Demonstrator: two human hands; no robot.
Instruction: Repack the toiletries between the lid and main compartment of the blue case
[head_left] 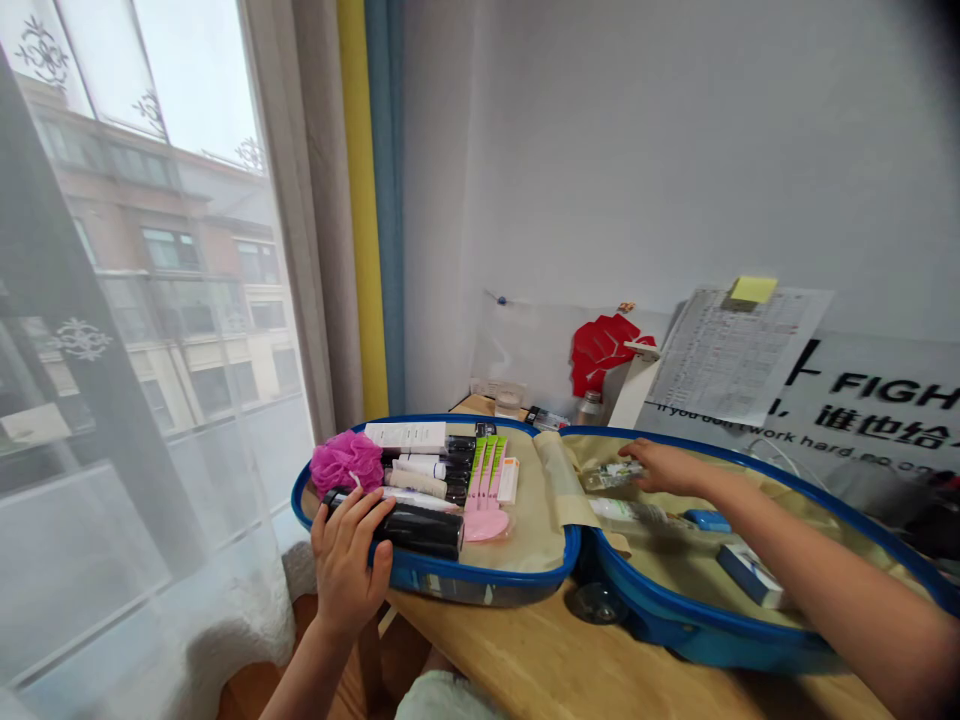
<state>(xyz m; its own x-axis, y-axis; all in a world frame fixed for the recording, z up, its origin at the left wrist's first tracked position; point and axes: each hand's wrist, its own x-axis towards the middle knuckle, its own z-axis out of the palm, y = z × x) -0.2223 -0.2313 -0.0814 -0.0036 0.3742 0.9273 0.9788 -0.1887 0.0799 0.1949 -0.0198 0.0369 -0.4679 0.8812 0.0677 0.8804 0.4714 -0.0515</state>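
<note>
An open blue suitcase (495, 582) lies on a wooden table (570, 660), both halves lined in beige. My left hand (346, 562) is wrapped round a black bottle (424, 530) lying at the near edge of the left half. Beside it sit a pink bath pouf (346, 461), white tubes (420, 478), green and pink tubes (486, 468) and a white box (406, 435). My right hand (660, 466) reaches into the right half and closes on a small clear bottle (609, 475). Another clear bottle (626, 513) and a blue-and-white box (750, 573) lie near it.
A window with a sheer curtain (142, 400) fills the left. A yellow and blue drape (371, 210) hangs in the corner. Behind the suitcase stand a red fist-shaped ornament (604, 350), a paper sheet with a yellow sticky note (739, 345) and a lettered banner (877, 410).
</note>
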